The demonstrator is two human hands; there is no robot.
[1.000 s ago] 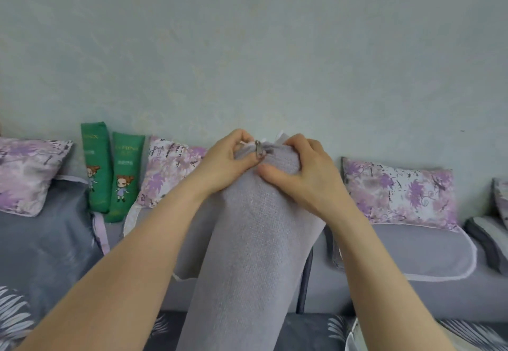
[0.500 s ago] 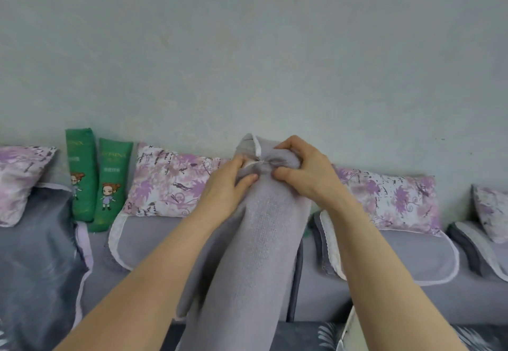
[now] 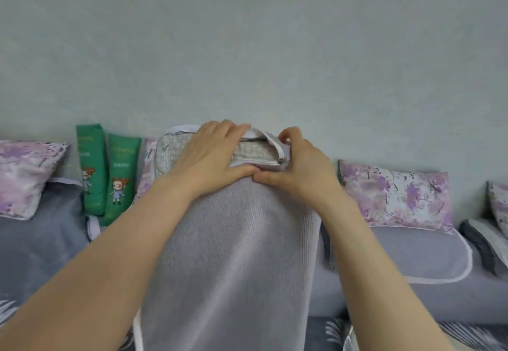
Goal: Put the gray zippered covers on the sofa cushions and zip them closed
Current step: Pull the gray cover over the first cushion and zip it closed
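Note:
A long cushion in a gray zippered cover (image 3: 231, 254) stands upright in front of me. Its top end is open, and the checked inner cushion (image 3: 254, 151) shows through the gap. My left hand (image 3: 211, 155) lies over the top left of the opening, fingers stretched across the cover's edge, thumb against the front. My right hand (image 3: 299, 169) pinches the cover's right corner beside the small metal zipper pull (image 3: 280, 160). The two thumbs nearly touch.
A gray sofa (image 3: 412, 290) runs along a pale wall. Purple floral pillows (image 3: 395, 194) lean on its back at left and right. Two green packs with cartoon figures (image 3: 110, 174) stand left of the cushion. A dark gray sheet (image 3: 35, 235) covers the left seat.
The cover's top has opened wide, showing the checked cushion inside. My left hand moved from pinching the bunched top to lying over the opening; my right hand shifted to the right corner.

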